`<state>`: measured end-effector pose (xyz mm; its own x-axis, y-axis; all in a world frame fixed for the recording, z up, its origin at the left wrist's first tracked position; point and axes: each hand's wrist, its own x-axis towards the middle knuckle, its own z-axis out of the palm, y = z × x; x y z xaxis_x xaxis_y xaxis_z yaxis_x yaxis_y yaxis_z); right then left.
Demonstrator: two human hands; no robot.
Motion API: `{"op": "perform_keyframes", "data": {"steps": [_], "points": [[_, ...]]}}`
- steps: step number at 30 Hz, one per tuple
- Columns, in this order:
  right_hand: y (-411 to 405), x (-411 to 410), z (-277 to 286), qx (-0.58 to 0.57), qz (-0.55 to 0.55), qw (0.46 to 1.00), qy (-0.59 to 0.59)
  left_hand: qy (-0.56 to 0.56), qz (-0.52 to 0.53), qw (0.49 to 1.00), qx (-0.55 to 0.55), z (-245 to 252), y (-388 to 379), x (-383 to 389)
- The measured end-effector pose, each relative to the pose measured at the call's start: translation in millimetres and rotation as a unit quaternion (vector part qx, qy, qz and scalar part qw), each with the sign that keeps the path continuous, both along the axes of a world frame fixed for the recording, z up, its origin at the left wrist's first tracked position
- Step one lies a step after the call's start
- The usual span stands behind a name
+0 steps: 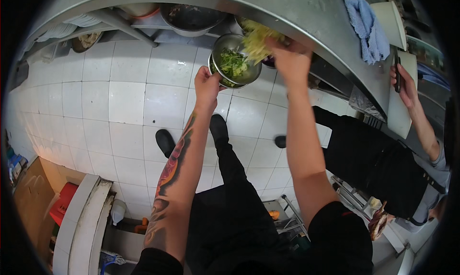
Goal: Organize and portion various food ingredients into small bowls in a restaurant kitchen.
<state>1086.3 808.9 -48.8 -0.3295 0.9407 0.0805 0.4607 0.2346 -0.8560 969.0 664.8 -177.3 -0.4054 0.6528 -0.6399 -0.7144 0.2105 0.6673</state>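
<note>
My left hand [206,86] grips the rim of a steel bowl [254,73] holding sliced green leaves [233,62], probably scallion. A second metal bowl [231,86] sits right under it, with more green bits showing at its edge; the same hand supports both. Above and to the right, my right hand [291,61] is closed around a loose clump of shredded yellow-green leaves [260,40], blurred by motion. The clump hangs beside the upper bowl's right rim and hides part of another bowl [238,22] on the shelf. Something purple [268,62] shows below the clump, mostly covered.
A steel counter [287,4] overhangs a low shelf with a large metal bowl [194,23] and stacked white plates [59,31]. On the counter lie a blue cloth [368,31] and a white container [390,25]. At right, a co-worker's hand [408,86] holds a knife [397,77] over a white cutting board [399,113].
</note>
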Motion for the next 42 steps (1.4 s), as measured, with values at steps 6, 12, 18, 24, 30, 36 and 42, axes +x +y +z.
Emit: {"op": "perform_keyframes", "data": {"steps": [6,12,18,24,30,36,42], "points": [[-47.7,8.9,-30.7,0.049,0.101,0.990,-0.085,0.000,-0.014,0.999,0.032,-4.7,-10.0,-0.7],[-52.5,9.4,7.4,-0.031,0.043,0.999,-0.001,-0.027,-0.034,0.998,0.051,0.6,-23.4,-4.4],[-55.7,44.7,-3.6,-0.030,-0.017,0.985,-0.171,-0.047,-0.016,0.998,0.048,34.7,-32.5,-1.9],[-127.1,24.1,16.7,-0.160,0.068,0.984,-0.022,0.011,-0.038,0.998,0.057,66.0,-138.6,-34.9],[-176.4,-27.0,93.4,-0.176,0.110,0.977,0.056,0.049,0.056,0.993,-0.090,192.8,-255.6,-110.2],[-202.7,-81.2,125.8,-0.223,0.127,0.966,-0.033,0.040,0.159,0.983,-0.084,232.0,-385.8,-223.9],[-237.6,-208.3,170.3,-0.382,0.079,0.920,0.030,0.114,0.216,0.968,-0.061,280.9,-476.2,-406.0]]}}
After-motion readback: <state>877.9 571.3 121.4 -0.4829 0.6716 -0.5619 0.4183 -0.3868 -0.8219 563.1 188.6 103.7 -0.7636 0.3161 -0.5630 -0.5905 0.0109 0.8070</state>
